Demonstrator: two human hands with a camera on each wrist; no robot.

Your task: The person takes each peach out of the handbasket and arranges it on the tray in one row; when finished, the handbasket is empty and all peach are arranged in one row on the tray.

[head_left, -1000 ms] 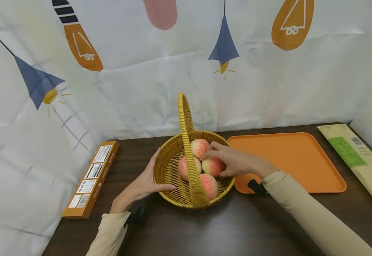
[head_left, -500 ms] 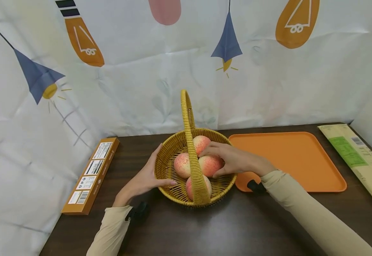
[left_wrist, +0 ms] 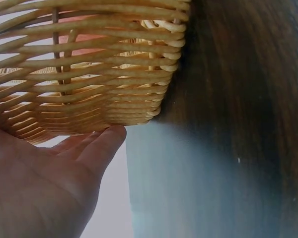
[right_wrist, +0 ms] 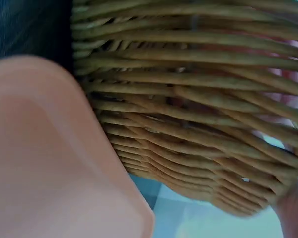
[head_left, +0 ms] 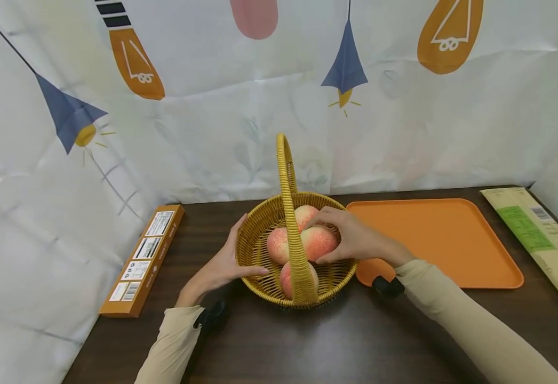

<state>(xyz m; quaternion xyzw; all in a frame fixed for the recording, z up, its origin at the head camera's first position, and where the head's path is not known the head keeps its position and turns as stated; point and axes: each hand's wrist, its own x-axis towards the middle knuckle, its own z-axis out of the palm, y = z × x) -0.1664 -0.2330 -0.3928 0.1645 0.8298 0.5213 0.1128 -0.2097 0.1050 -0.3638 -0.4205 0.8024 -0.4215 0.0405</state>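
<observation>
A round yellow woven basket (head_left: 268, 214) with a tall arched handle stands on the dark table and holds several pinkish peaches. My left hand (head_left: 223, 266) grips its left rim, thumb over the edge; in the left wrist view the fingers lie along the outer weave (left_wrist: 99, 64). Inside, my right hand (head_left: 353, 234) grips the right-hand peach (head_left: 318, 245) between thumb and fingers. Close around it lie a left peach (head_left: 277, 245), a back peach (head_left: 305, 216) and a front peach (head_left: 286, 278) partly behind the handle. The basket wall (right_wrist: 179, 99) mostly hides this hand in the right wrist view.
An orange tray (head_left: 432, 240) lies right of the basket, its near left corner under my right wrist. A long orange box (head_left: 142, 261) with white labels lies at the left. At the far right is a cream packet (head_left: 538, 240) with a green label. A patterned cloth (head_left: 202, 133) hangs behind.
The front peach has shifted left under the handle, and the peaches have rearranged slightly. My right hand stays on its peach, and my left hand stays on the rim. The head view has shifted slightly.
</observation>
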